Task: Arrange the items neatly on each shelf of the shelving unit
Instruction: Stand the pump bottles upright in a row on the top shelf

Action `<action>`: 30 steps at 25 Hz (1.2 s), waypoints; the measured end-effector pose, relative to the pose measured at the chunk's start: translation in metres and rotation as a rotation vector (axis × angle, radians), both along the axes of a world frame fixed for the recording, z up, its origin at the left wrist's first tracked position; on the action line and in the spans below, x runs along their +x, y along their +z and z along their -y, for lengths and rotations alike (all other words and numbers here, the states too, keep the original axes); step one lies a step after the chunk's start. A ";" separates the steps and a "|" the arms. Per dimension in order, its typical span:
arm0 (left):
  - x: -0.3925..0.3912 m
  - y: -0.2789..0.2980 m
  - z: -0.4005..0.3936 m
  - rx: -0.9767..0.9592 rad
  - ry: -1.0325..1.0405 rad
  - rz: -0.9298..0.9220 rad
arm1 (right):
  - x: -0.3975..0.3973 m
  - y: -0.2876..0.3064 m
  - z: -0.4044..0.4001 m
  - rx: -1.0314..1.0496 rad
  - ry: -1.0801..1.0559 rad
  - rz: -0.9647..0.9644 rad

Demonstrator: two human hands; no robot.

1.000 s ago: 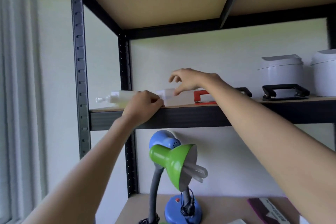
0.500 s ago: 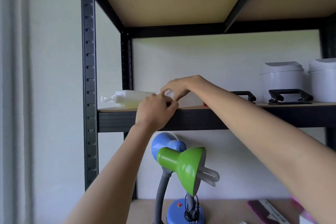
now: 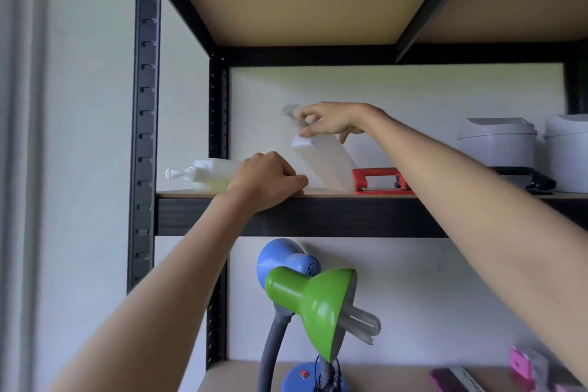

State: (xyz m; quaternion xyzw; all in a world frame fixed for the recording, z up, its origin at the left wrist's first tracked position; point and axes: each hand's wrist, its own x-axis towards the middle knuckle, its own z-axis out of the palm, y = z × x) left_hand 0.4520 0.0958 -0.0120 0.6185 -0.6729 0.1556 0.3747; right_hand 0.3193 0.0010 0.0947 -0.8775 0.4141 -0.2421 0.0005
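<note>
Two white pump bottles are on the upper shelf [image 3: 318, 196] of the black shelving unit. One bottle [image 3: 211, 173] lies on its side at the left, nozzle pointing left. My left hand [image 3: 265, 180] is curled over its base end at the shelf's front edge. The second bottle [image 3: 324, 162] is tilted, top leaning left, bottom on the shelf. My right hand [image 3: 331, 121] pinches its top near the blurred pump head.
A red hole punch [image 3: 378, 181] lies right of the tilted bottle. Two white bins [image 3: 499, 141] and a black punch [image 3: 537, 181] stand at the right. Green [image 3: 315, 305] and blue [image 3: 283, 259] desk lamps stand on the shelf below, with pink items [image 3: 521, 369].
My right hand has taken the second bottle by its top and raised it from lying flat to a tilt. My left hand stayed on the lying bottle.
</note>
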 end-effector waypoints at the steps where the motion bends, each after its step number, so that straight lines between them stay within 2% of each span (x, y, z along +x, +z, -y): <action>1: 0.000 0.004 0.002 0.019 -0.012 -0.016 | -0.002 0.003 0.004 0.025 -0.007 0.070; 5: -0.001 0.011 0.011 0.076 -0.058 -0.071 | -0.003 0.014 0.024 0.144 -0.024 0.298; 10: 0.003 0.010 0.014 0.080 -0.113 -0.140 | -0.006 0.020 0.040 0.318 -0.064 0.451; 13: 0.004 0.009 0.013 0.085 -0.113 -0.150 | -0.010 0.019 0.052 0.425 -0.083 0.461; 21: 0.002 0.010 0.012 0.103 -0.119 -0.198 | -0.018 0.015 0.066 0.438 -0.115 0.486; 30: 0.002 0.009 0.011 0.100 -0.115 -0.205 | -0.015 0.008 0.055 0.309 -0.204 0.452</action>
